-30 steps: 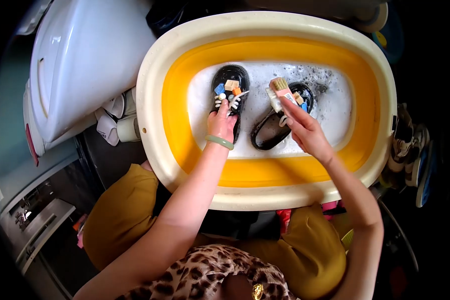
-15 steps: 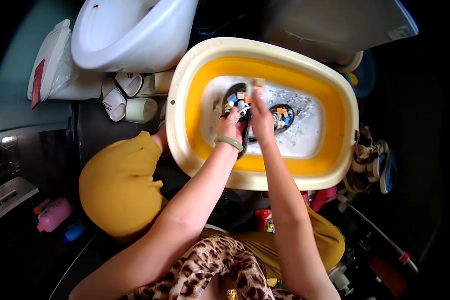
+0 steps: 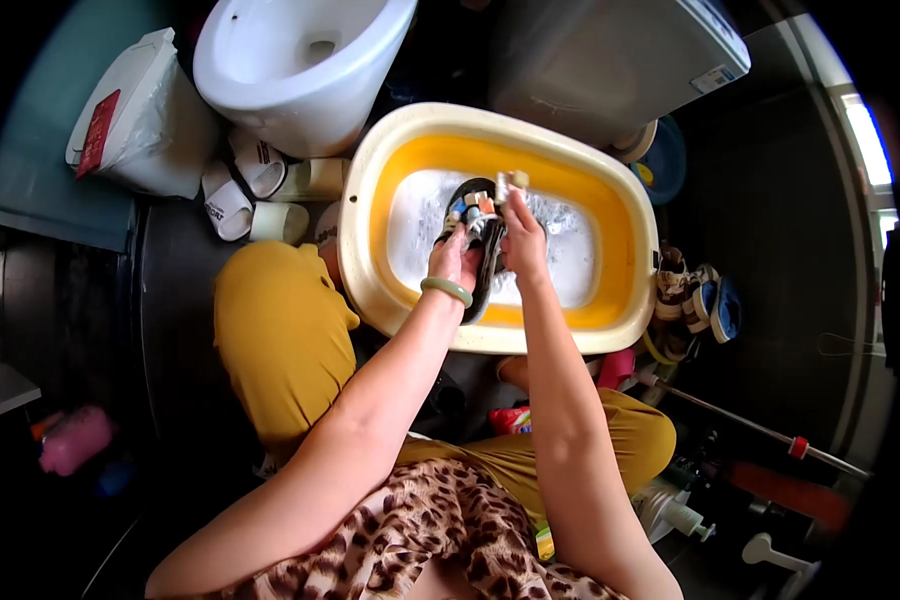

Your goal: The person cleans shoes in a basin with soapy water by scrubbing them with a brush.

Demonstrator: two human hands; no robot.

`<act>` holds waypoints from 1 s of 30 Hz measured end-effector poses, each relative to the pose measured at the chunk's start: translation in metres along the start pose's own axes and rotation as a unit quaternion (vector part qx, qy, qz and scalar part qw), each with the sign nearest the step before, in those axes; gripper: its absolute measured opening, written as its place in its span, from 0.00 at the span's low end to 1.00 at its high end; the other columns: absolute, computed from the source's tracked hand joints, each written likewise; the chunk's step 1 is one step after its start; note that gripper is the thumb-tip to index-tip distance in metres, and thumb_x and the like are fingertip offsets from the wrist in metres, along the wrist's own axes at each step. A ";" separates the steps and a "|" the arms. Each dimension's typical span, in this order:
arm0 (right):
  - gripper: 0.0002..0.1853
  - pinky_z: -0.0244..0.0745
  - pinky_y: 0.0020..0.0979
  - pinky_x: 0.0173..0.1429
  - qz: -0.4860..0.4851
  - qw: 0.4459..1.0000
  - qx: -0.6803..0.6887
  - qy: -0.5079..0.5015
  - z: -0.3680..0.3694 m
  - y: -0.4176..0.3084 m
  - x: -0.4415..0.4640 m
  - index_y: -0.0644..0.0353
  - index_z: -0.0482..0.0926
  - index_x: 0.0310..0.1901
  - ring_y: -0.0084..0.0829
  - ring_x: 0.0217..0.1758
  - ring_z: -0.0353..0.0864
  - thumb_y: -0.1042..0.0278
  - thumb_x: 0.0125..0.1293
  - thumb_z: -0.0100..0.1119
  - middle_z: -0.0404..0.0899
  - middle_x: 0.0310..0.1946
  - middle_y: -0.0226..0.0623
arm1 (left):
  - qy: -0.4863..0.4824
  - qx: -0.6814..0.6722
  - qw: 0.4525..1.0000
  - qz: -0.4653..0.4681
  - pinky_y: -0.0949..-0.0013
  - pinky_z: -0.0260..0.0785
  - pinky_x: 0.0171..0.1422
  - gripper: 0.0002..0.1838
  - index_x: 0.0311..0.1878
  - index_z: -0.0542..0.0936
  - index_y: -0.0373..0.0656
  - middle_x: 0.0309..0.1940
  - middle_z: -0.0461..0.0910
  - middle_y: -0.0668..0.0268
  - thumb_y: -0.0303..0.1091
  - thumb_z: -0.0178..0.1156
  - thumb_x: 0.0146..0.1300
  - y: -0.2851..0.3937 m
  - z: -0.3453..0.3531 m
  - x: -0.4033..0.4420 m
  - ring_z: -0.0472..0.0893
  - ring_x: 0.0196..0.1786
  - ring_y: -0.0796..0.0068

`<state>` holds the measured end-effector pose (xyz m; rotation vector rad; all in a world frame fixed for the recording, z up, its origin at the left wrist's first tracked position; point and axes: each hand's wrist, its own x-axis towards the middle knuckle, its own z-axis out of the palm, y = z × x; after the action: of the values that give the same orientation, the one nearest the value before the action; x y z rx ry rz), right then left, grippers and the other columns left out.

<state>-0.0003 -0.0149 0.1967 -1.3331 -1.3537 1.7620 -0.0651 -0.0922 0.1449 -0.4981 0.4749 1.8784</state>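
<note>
My left hand (image 3: 454, 262), with a green bangle (image 3: 446, 290) at its wrist, grips a black sandal (image 3: 481, 285) decorated with small coloured blocks. The sandal is lifted and tilted over the yellow inside of a cream-rimmed tub (image 3: 370, 165). My right hand (image 3: 523, 240) is closed round a small brush (image 3: 511, 182), right beside the sandal's block-covered strap. White suds (image 3: 568, 270) lie in the tub's bottom. The other sandal cannot be made out; my right hand hides part of the tub.
A white toilet (image 3: 300, 60) and a lidded bin (image 3: 150, 130) stand at the upper left, near slippers (image 3: 228, 208). Shoes (image 3: 695, 295) lie right of the tub. A pole (image 3: 740, 425) lies at the lower right. A grey box-shaped object (image 3: 610, 70) stands behind.
The view has shifted. The left-hand sandal has been lifted off the tub's bottom, and my right hand with the brush has moved left from the other sandal to beside it.
</note>
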 end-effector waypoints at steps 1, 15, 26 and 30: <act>0.19 0.51 0.16 0.16 -0.001 0.999 0.025 0.024 0.003 -0.015 -0.010 0.48 0.71 0.60 0.11 0.14 0.58 0.65 0.68 0.49 0.66 0.17 0.19 | -0.007 0.016 1.000 0.017 0.64 0.73 0.48 0.13 0.49 0.71 0.38 0.41 0.78 0.59 0.35 0.51 0.66 0.000 -0.001 0.003 0.79 0.41 0.63; 0.20 0.60 0.15 0.20 0.020 0.996 -0.074 0.050 0.015 -0.015 -0.022 0.49 0.68 0.62 0.13 0.16 0.63 0.66 0.70 0.45 0.77 0.31 0.31 | 0.005 0.029 0.997 0.075 0.70 0.72 0.47 0.12 0.48 0.70 0.41 0.42 0.76 0.63 0.28 0.57 0.62 0.016 0.019 0.008 0.78 0.44 0.71; 0.21 0.54 0.15 0.15 0.016 0.993 0.070 0.088 -0.009 0.030 -0.023 0.51 0.66 0.64 0.12 0.15 0.59 0.69 0.69 0.46 0.77 0.38 0.24 | -0.023 -0.051 0.997 0.057 0.67 0.70 0.53 0.11 0.47 0.72 0.43 0.42 0.78 0.66 0.28 0.58 0.61 0.016 0.033 0.011 0.78 0.46 0.73; 0.22 0.54 0.14 0.19 -0.053 0.998 0.035 0.002 0.018 -0.006 -0.078 0.53 0.64 0.64 0.10 0.17 0.56 0.74 0.69 0.45 0.75 0.49 0.25 | -0.020 -0.062 0.996 0.055 0.67 0.71 0.54 0.13 0.51 0.70 0.37 0.43 0.78 0.61 0.28 0.54 0.64 0.017 0.020 0.021 0.78 0.46 0.68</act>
<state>0.0103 -0.0868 0.2312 -1.2041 -1.3227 1.7203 -0.0903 -0.0707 0.1516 -0.5253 0.3664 2.0286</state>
